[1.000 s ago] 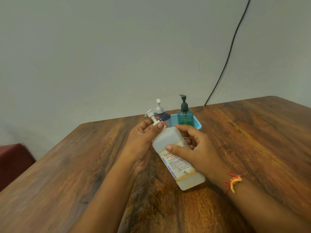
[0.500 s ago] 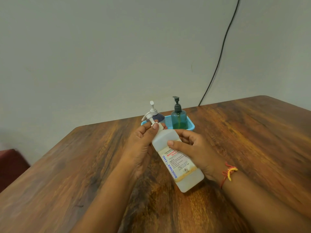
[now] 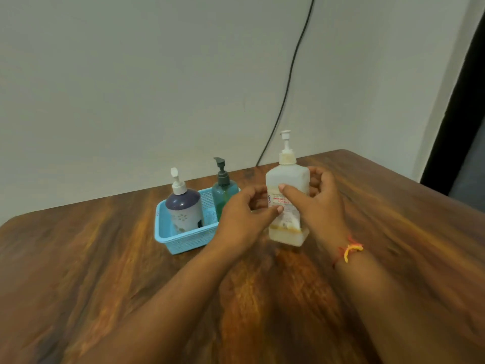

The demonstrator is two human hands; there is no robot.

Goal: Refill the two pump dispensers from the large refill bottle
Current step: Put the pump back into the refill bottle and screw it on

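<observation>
The large translucent refill bottle (image 3: pixel 287 185) stands upright on the wooden table (image 3: pixel 105 258), its white pump on top and a little yellowish liquid at the bottom. My right hand (image 3: pixel 317 203) grips its body from the right, thumb across the label. My left hand (image 3: pixel 244 216) holds its left side, thumb tip on the label. To the left, a blue basket (image 3: pixel 181 240) holds two pump dispensers: a purple and white one (image 3: pixel 183 208) and a green one (image 3: pixel 223 191) with a dark pump.
A black cable (image 3: pixel 291 74) runs down the wall behind the table. The table's far right corner and edge lie beyond the bottle. A dark doorway edge (image 3: pixel 456 114) shows at the right.
The refill bottle went from tilted, with my left hand at its pump, to upright on the table, farther right. My left hand dropped from the pump to the bottle's side.
</observation>
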